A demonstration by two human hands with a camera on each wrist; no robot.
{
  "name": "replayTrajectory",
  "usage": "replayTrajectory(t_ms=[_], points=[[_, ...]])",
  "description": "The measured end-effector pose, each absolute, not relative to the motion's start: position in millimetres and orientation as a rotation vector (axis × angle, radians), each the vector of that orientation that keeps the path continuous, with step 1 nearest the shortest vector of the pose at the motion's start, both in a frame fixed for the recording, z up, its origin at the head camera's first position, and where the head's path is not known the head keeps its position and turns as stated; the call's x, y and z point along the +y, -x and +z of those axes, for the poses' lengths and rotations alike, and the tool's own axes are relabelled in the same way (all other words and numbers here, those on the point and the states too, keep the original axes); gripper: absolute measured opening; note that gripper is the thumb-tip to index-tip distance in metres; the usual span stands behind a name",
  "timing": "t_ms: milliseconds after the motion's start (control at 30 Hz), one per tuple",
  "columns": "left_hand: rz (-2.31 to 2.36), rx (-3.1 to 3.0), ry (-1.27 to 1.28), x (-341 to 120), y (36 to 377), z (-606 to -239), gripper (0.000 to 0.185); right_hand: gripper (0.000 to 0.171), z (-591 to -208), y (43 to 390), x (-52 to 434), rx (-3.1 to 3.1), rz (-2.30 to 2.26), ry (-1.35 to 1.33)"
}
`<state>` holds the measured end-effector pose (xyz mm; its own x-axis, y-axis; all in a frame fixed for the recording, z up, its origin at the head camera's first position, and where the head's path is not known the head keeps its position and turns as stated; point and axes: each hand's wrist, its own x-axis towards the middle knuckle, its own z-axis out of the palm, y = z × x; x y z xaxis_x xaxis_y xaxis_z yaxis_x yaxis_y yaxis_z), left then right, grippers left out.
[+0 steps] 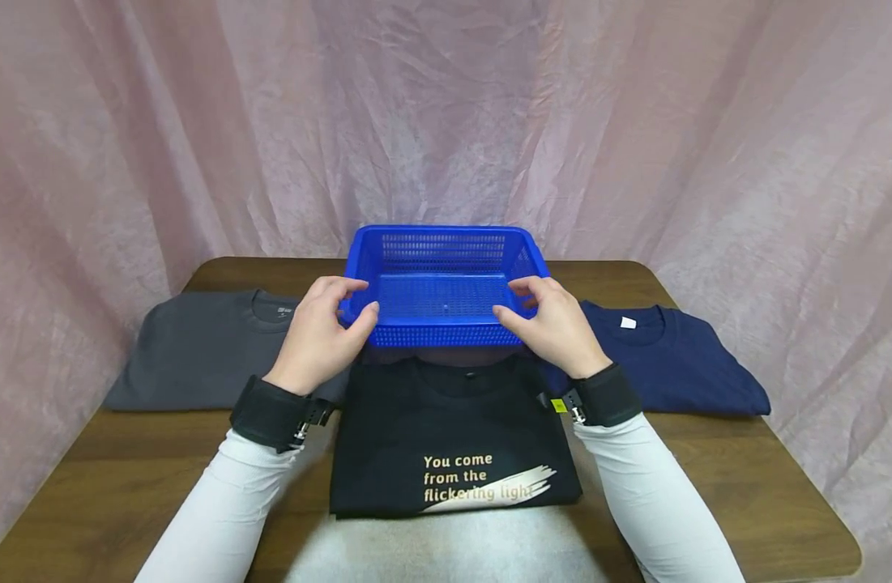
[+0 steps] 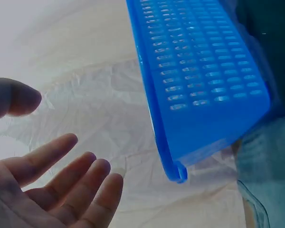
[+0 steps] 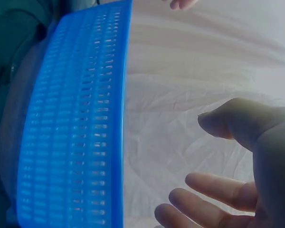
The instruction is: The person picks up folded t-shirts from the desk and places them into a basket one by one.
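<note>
A blue plastic basket point(image 1: 446, 335) with slotted walls stands at the back middle of the table, with nothing inside it. My left hand point(image 1: 320, 336) hovers by its left front corner, thumb and fingers spread apart. At the right front corner, my right hand point(image 1: 555, 328) has the same loose, spread shape. Both wrist views show a gap between the fingers and the basket rim, and each hand holds nothing. In front of the basket lies a folded black T-shirt point(image 1: 394, 437) with light lettering and a pale brush stroke.
On the left lies a folded dark grey T-shirt point(image 1: 190, 356), partly behind my left hand. A folded navy T-shirt point(image 1: 679, 364) lies on the right. All rest on a brown wooden table point(image 1: 752, 486), and a pink curtain point(image 1: 446, 113) hangs behind it.
</note>
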<state>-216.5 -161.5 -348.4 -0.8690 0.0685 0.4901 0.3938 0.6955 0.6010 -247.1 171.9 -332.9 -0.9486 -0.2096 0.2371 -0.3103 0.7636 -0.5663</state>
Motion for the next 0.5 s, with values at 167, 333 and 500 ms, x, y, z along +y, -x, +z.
replayTrajectory(t_ms=[167,333,500], points=[[-1.026,-2.5,0.34,-171.2,202.7,-353.3,0.039,0.056,-334.5,235.6,185.0,-2.8,0.929,-0.393],[-1.02,-2.573,0.292,-179.3,187.1,-361.8,0.04,0.052,-340.7,223.5,195.7,-2.823,0.894,-0.381],[-1.002,-2.68,0.196,-183.9,175.6,-368.8,0.041,0.051,-348.9,215.1,204.7,-2.845,0.877,-0.364]])
